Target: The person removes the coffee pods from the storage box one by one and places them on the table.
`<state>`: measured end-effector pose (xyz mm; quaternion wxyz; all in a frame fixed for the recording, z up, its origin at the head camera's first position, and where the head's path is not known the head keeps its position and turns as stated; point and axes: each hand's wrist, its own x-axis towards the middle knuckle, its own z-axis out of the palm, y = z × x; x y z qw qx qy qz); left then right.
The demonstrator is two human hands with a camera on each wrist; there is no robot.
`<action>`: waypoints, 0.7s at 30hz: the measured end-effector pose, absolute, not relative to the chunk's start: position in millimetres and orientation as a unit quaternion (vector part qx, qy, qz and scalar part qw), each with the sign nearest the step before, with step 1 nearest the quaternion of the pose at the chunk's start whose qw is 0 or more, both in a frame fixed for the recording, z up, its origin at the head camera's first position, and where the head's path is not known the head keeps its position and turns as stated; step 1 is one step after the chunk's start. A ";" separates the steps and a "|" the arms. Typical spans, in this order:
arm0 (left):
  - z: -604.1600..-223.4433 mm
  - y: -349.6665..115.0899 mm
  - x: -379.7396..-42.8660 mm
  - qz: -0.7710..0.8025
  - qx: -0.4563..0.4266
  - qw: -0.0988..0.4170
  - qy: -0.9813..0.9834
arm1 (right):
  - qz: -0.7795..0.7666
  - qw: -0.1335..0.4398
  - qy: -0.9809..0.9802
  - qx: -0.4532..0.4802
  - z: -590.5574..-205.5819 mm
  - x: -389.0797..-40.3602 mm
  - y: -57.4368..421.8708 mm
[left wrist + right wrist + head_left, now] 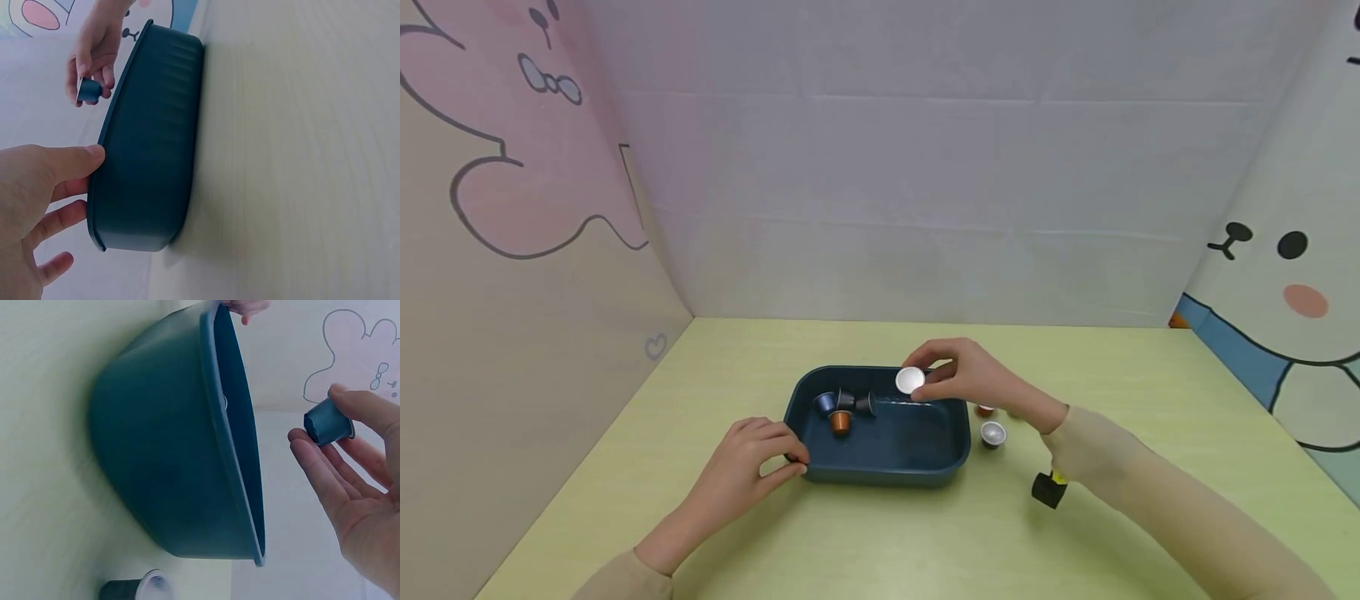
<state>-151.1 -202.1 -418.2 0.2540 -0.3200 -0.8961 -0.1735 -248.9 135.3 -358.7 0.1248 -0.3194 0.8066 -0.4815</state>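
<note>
A dark blue-green plastic bin (887, 477) stands on the table. My left hand (751, 462) pinches its rim at the left front corner, thumb outside and fingertips over the edge. Above the bin's right back part, my right hand (967, 375) holds a teal coffee capsule (328, 422) between thumb and fingers. Its pale lid faces me in the head view, and its teal side shows in both wrist views. At the bin's left lie a blue capsule (825, 404), an orange capsule (840, 422) and two dark capsules (867, 404).
A dark capsule with a silver lid (992, 434) sits on the table (925, 542) just right of the bin. Behind it a reddish capsule (985, 411) is partly hidden by the right hand. Cartoon-printed sheets (925, 167) enclose the back and sides.
</note>
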 end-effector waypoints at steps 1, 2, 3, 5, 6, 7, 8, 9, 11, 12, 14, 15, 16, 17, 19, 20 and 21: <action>-418.0 -202.2 -150.9 -0.173 -0.321 0.255 -0.896 | -0.482 0.122 0.809 -0.314 -358.8 -247.3 137.2; -417.8 -202.2 -150.7 -0.173 -0.322 0.256 -0.895 | -0.484 0.120 0.810 -0.310 -359.1 -245.7 138.8; -417.7 -202.2 -150.5 -0.173 -0.322 0.257 -0.895 | -0.485 0.120 0.811 -0.305 -359.4 -244.0 140.5; -417.5 -202.3 -150.3 -0.172 -0.322 0.257 -0.895 | -0.486 0.116 0.813 -0.299 -361.0 -241.5 144.2; -417.5 -202.4 -150.1 -0.172 -0.322 0.257 -0.895 | -0.487 0.114 0.813 -0.296 -361.7 -240.1 146.2; -417.5 -202.3 -150.0 -0.171 -0.323 0.258 -0.895 | -0.490 0.112 0.813 -0.294 -362.6 -238.6 148.3; -417.6 -202.2 -149.9 -0.172 -0.323 0.258 -0.894 | -0.492 0.111 0.813 -0.290 -363.6 -237.2 150.7; -417.7 -202.1 -149.8 -0.172 -0.323 0.258 -0.894 | -0.493 0.110 0.814 -0.286 -364.6 -235.9 153.2; -417.9 -202.0 -149.7 -0.174 -0.324 0.259 -0.893 | -0.494 0.104 0.817 -0.277 -366.9 -233.5 158.2; -418.0 -201.9 -149.7 -0.176 -0.325 0.259 -0.892 | -0.495 0.103 0.819 -0.271 -368.0 -232.0 160.5; -418.2 -201.9 -149.7 -0.178 -0.325 0.259 -0.892 | -0.498 0.100 0.820 -0.263 -370.9 -230.3 165.3; -418.3 -201.9 -149.7 -0.179 -0.325 0.259 -0.892 | -0.499 0.098 0.821 -0.258 -372.4 -229.5 167.5; -418.4 -202.1 -149.7 -0.180 -0.325 0.259 -0.892 | -0.500 0.097 0.822 -0.255 -373.8 -228.7 169.5; -418.5 -202.2 -149.7 -0.180 -0.324 0.258 -0.892 | -0.501 0.096 0.823 -0.251 -375.2 -228.0 171.5; -418.9 -202.5 -149.7 -0.180 -0.322 0.257 -0.893 | -0.504 0.095 0.823 -0.245 -377.5 -226.3 175.1; -419.2 -202.7 -149.8 -0.180 -0.321 0.256 -0.894 | -0.505 0.093 0.823 -0.244 -378.5 -225.6 176.8; -419.6 -202.8 -149.9 -0.180 -0.320 0.256 -0.894 | -0.504 0.091 0.824 -0.242 -379.3 -224.7 178.4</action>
